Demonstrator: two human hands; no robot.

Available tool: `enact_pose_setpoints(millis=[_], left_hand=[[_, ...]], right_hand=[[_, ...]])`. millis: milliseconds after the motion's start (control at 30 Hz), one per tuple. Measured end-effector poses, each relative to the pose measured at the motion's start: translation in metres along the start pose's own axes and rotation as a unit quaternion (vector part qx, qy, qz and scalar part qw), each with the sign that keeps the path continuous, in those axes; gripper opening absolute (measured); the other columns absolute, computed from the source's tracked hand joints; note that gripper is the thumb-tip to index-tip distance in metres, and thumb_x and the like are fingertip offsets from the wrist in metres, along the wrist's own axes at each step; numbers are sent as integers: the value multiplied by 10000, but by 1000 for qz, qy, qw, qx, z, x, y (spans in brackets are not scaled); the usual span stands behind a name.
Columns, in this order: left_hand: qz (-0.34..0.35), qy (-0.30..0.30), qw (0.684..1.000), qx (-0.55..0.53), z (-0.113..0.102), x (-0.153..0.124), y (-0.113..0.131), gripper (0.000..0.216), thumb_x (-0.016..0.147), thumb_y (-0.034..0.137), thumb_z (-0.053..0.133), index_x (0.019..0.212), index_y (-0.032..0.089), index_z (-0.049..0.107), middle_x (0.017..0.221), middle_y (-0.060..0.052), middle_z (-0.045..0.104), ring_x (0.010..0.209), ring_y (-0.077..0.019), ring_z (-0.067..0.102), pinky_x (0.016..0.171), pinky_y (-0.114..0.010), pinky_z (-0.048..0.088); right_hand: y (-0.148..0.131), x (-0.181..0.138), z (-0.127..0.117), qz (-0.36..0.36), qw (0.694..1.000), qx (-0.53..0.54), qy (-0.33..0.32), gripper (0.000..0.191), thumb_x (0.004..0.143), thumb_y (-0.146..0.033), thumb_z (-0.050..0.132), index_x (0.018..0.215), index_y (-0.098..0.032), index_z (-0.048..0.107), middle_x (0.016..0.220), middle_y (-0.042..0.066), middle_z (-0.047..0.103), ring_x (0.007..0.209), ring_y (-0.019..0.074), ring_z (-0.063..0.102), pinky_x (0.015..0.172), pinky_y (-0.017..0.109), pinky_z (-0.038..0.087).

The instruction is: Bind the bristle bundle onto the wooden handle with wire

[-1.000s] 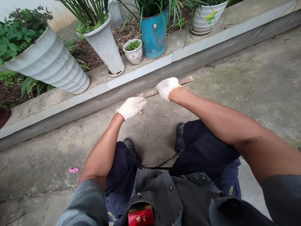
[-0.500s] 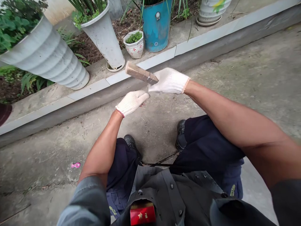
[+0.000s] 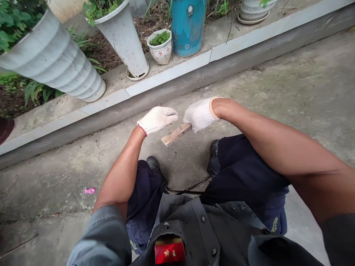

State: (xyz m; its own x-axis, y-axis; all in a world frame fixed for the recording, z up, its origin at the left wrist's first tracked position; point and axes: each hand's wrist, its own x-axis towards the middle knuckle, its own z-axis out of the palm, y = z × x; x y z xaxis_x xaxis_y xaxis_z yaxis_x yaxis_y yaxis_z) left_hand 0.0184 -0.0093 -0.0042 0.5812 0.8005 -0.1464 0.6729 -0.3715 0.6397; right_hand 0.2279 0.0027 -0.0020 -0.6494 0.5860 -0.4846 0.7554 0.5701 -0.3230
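My right hand [image 3: 200, 113], in a white knitted glove, is wrapped round a short wooden block [image 3: 176, 134]. The free end of the block points down and to the left, and a thin band or wire seems to cross it near my fingers. My left hand [image 3: 157, 120], gloved alike with a red cuff edge, is a little to the left with thumb and fingers pinched together. What it pinches, if anything, is too small to make out. Both hands are in the air above the concrete floor [image 3: 183, 162], apart from each other.
A low tiled ledge [image 3: 166, 81] runs across ahead. On it stand ribbed and plain white planters [image 3: 123, 40], a small flowered pot [image 3: 160, 51] and a blue bucket [image 3: 188, 29]. A pink object [image 3: 90, 190] lies on the floor at left.
My right hand has turned over and dropped, swinging the wooden block from pointing up-left to pointing down-left. My left hand has barely moved.
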Motion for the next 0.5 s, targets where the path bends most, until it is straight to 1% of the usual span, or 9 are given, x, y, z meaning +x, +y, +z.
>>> enact_pose_setpoints(millis=[67,100,200,267,300,333,400,433,500], left_hand=[[-5,13,999,-45,-2,-2,0,294,934,376,551,858,164,741,752,-24,710,712,-147,629,671,-254,491],[-8,24,997,-70,-3,-2,1,296,940,381,552,885,159,738,763,-37,714,711,-146,635,657,-250,496],[-25,40,992,-115,-6,-4,6,306,959,387,534,924,145,718,800,-70,722,695,-133,647,606,-219,499],[-37,35,992,-112,-5,-4,9,298,959,377,526,904,146,706,811,-68,719,671,-118,644,577,-194,489],[-41,31,993,-105,-4,-4,11,287,955,369,525,902,149,703,807,-61,716,653,-110,638,562,-184,481],[-45,27,994,-96,-3,-3,11,275,949,359,526,907,154,704,798,-52,711,631,-104,628,544,-178,471],[-49,27,996,-74,-1,-1,10,259,937,345,527,929,163,711,776,-37,700,593,-97,604,513,-171,450],[-52,27,997,-59,-1,0,9,257,929,341,529,937,165,716,769,-32,696,585,-97,597,504,-170,443],[-56,25,998,-31,-1,2,6,260,912,333,528,939,165,725,773,-29,697,597,-104,596,497,-171,436]], right_hand=[[-2,-10,-11,-17,1000,17,14,236,748,-398,714,817,-173,705,671,11,629,669,158,547,628,291,367],[-2,-14,-16,-13,998,38,42,279,775,-438,699,850,-169,703,678,7,629,659,147,534,620,282,362],[2,-16,-30,31,979,111,169,414,876,-536,599,960,-141,695,761,47,674,693,147,553,635,270,381],[8,-9,-33,76,964,106,233,452,925,-545,526,987,-133,699,835,100,704,739,177,596,661,285,407],[12,-4,-32,113,958,82,252,436,931,-524,517,1001,-138,707,873,126,714,772,205,621,680,303,423],[16,3,-30,156,952,47,258,403,923,-491,530,1020,-147,718,911,150,721,814,241,643,703,330,439],[22,17,-23,229,946,-22,230,354,881,-415,584,1083,-166,734,986,188,726,919,318,664,766,401,467],[24,23,-18,245,947,-39,204,355,862,-391,606,1106,-171,740,1015,201,725,972,347,663,802,437,472],[24,31,-7,231,960,-30,154,356,843,-382,633,1101,-169,756,1035,217,721,1059,379,649,864,489,464]])
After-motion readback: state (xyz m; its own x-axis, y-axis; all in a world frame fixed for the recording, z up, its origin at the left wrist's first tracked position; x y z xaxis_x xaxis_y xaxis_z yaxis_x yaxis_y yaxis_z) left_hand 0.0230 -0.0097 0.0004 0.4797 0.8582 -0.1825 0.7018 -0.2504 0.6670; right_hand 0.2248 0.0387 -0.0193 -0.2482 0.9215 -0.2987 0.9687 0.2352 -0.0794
